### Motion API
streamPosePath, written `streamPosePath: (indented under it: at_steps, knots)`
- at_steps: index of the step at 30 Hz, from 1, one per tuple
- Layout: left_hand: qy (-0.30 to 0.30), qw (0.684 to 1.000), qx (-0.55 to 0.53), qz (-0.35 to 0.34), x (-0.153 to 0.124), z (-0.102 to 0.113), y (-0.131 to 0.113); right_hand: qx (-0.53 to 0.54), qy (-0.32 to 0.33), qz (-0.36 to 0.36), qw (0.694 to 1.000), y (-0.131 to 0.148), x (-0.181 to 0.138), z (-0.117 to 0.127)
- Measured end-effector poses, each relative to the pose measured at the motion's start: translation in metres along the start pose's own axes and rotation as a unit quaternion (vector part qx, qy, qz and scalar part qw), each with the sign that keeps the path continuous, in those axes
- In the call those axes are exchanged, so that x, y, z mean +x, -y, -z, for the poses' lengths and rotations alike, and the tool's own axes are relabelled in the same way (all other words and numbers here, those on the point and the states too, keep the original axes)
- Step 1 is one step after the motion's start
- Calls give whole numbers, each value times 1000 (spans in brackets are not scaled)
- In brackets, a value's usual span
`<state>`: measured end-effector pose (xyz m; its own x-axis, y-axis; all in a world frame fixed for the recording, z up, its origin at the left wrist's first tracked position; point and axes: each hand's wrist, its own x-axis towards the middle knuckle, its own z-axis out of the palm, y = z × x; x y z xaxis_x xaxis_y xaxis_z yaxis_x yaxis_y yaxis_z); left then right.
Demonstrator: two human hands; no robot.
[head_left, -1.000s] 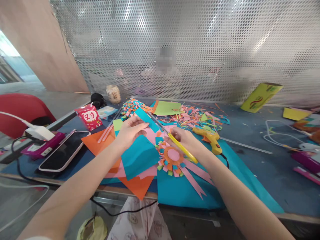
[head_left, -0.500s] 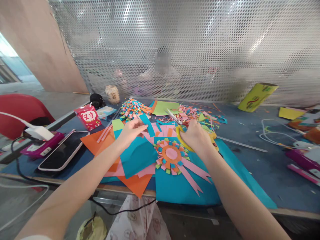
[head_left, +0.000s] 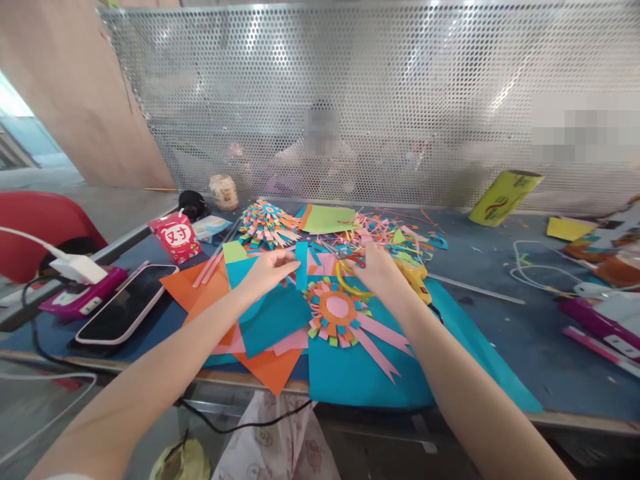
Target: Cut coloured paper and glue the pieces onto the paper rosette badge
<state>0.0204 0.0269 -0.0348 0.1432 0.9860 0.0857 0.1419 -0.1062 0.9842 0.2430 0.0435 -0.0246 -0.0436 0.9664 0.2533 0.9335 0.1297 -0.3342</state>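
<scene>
My left hand pinches a narrow blue paper strip above a pile of blue, pink and orange sheets. My right hand grips yellow-handled scissors, their blades pointing away toward the paper scraps. Just below both hands lies a paper rosette with an orange ring, pink centre and pink ribbon tails, resting on a large blue sheet.
A phone, a purple box with a charger and a red carton lie at the left. A yellow glue gun, paper scraps, a fringed paper flower and a yellow roll lie further back. A person sits behind the perforated screen.
My right hand has turned the scissors and carried them away from me, past the rosette toward the scraps. My left hand has shifted slightly forward with the blue strip.
</scene>
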Motion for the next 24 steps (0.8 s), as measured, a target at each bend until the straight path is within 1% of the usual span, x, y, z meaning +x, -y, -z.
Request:
streamPosePath:
  at_steps: [2, 3, 5, 7, 8, 10, 14, 16, 20, 22, 24]
  knots:
    - [-5, 1000, 2, 6, 1, 0, 0, 19, 3, 75, 997, 1, -1, 2]
    - [-5, 1000, 6, 7, 1, 0, 0, 33, 24, 118, 992, 2, -2, 4]
    - [-6, 1000, 15, 4, 2, 1, 1, 67, 91, 194, 974, 5, -7, 6]
    - [-7, 1000, 22, 0, 3, 2, 2, 89, 159, 242, 953, 9, -13, 8]
    - [-8, 1000, 24, -1, 3, 2, 3, 88, 181, 252, 947, 11, -16, 9]
    - [-9, 1000, 27, 1, 3, 2, 4, 77, 203, 249, 944, 13, -20, 11]
    - [-2, 999, 33, 11, 4, 2, 7, 62, 215, 224, 948, 14, -21, 13]
    - [10, 999, 37, 19, 5, 3, 9, 58, 210, 227, 949, 14, -20, 10]
    - [55, 996, 47, 48, 6, 9, 10, 57, 187, 238, 951, 12, -18, -1]
    - [72, 994, 52, 68, 6, 12, 10, 71, 184, 242, 950, 12, -16, -5]
    - [75, 992, 56, 83, 6, 15, 9, 97, 173, 236, 951, 11, -13, -5]
